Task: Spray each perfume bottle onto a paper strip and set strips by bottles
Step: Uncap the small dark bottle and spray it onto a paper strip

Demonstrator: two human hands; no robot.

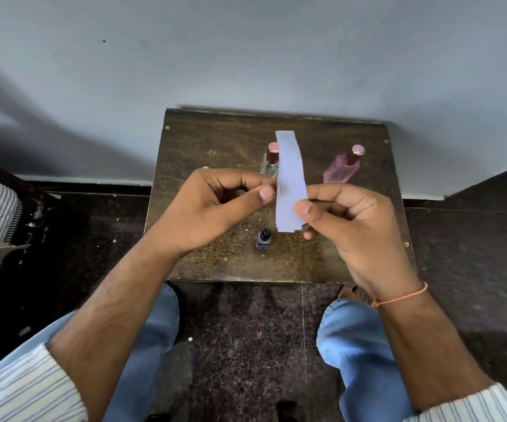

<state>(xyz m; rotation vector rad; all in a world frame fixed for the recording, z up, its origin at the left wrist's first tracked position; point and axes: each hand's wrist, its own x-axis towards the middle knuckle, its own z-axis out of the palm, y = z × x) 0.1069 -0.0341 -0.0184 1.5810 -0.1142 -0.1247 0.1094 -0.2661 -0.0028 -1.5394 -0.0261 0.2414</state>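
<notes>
Above the small dark wooden table (352, 245), both hands hold a white paper strip (290, 178) upright between them: the left hand (215, 208) has its grip closed on the strip's left edge with thumb and fingers, and the right hand (346, 220) has its grip closed on the lower right edge. On the table's far side stand a clear bottle with a pink cap (271, 161), partly hidden behind the strip, and, to the right, a pink bottle (343, 167). Near the middle, just below the strip's bottom end, stands a small dark blue bottle (264, 239).
</notes>
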